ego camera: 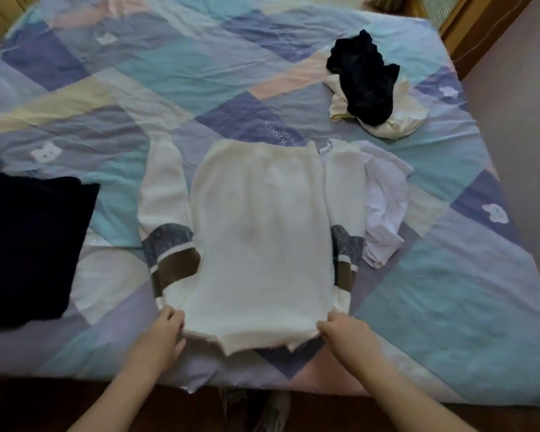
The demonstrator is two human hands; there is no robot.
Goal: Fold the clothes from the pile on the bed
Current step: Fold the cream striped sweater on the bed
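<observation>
A cream sweater (259,232) lies flat on the bed, neck end toward me, both sleeves laid alongside the body with grey and brown bands near the shoulders. My left hand (164,330) pinches its near left shoulder edge. My right hand (340,330) pinches the near right shoulder edge. A white garment (384,210) lies crumpled just right of the sweater, partly under its right sleeve. Farther back right sits a small pile: a black garment (363,85) on top of a cream one (399,120).
A dark navy folded garment (28,244) rests at the left. The patchwork bedcover (449,291) spreads wide. The bed's near edge runs just below my hands, with dark floor beneath it. A wooden frame and pale floor lie at the right.
</observation>
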